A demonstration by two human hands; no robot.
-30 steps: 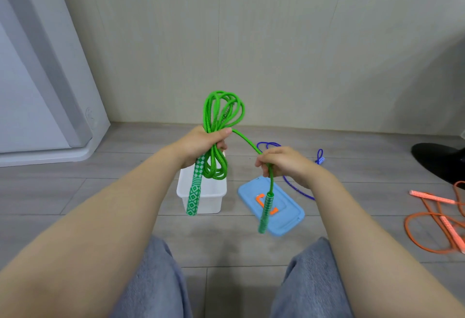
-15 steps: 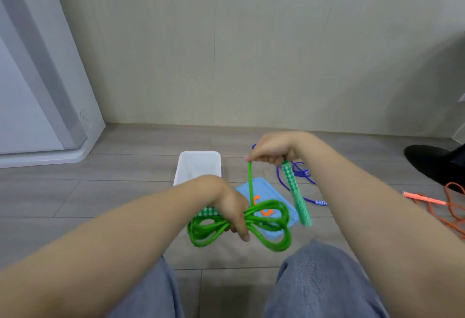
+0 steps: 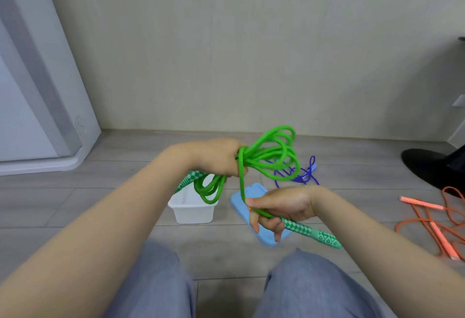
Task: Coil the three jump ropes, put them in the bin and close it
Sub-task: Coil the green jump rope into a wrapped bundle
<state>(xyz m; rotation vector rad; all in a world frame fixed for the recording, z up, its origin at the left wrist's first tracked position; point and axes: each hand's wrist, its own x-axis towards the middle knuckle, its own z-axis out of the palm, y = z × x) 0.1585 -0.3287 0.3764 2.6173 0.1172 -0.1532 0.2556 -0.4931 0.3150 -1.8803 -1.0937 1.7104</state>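
My left hand grips the middle of the coiled green jump rope, with loops sticking out on both sides and one checkered handle below the wrist. A strand runs down from the coil to my right hand, which holds the rope's free end and its other checkered handle. Below my hands on the floor stand the open white bin and, to its right, the blue lid. The purple jump rope lies loose behind the lid. The orange jump rope lies loose at the right.
I sit on the grey plank floor, my knees in grey trousers at the bottom edge. A white door or cabinet stands at the left and a wall runs close behind. A black rounded base sits at the far right.
My left hand lifted the coil from low near my knees to above the bin. My right hand dropped from above the coil to below it, pulling the strand around the bundle.
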